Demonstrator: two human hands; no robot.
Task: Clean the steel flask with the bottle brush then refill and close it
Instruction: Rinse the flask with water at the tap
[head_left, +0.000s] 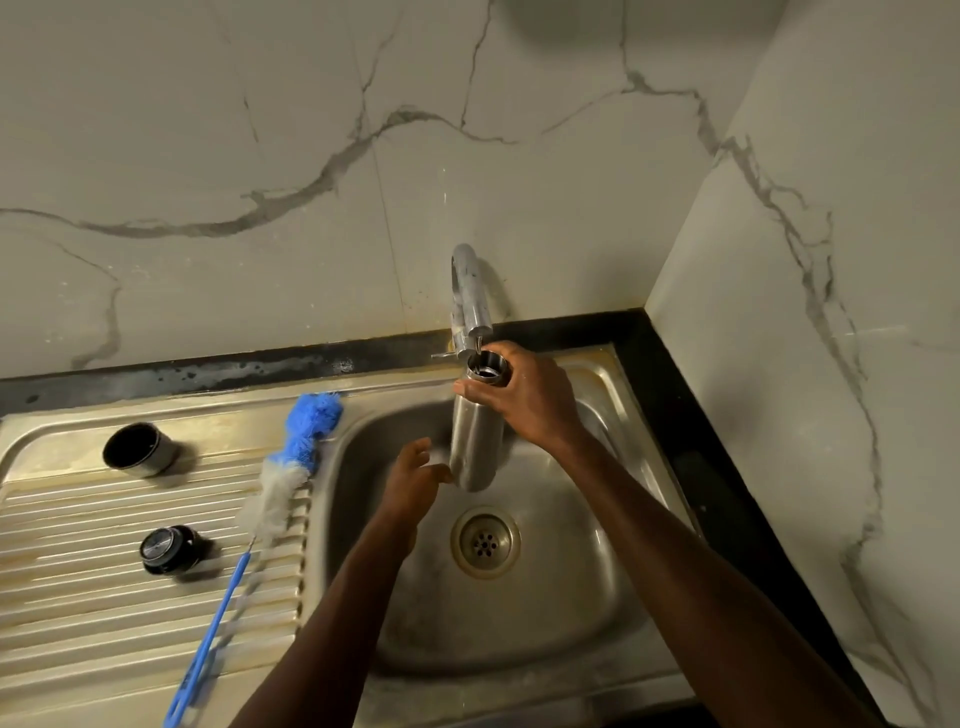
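The steel flask (475, 441) stands upright over the sink basin (561, 613), its open mouth right under the tap spout (470, 296). A thin trickle of water falls into the mouth. My right hand (524, 400) grips the flask around its neck. My left hand (415, 480) hovers beside the flask's base with its fingers apart, close to the steel; contact is unclear. The bottle brush (280, 483), with a blue and white head and a blue wire handle, lies on the drainboard left of the basin.
On the ribbed drainboard (78, 597) lie a steel cup lid (139, 450) on its side and a black stopper (169, 549). The drain (485, 542) sits in the basin's middle. Marble walls close in behind and on the right; a black counter strip (685, 415) edges the sink.
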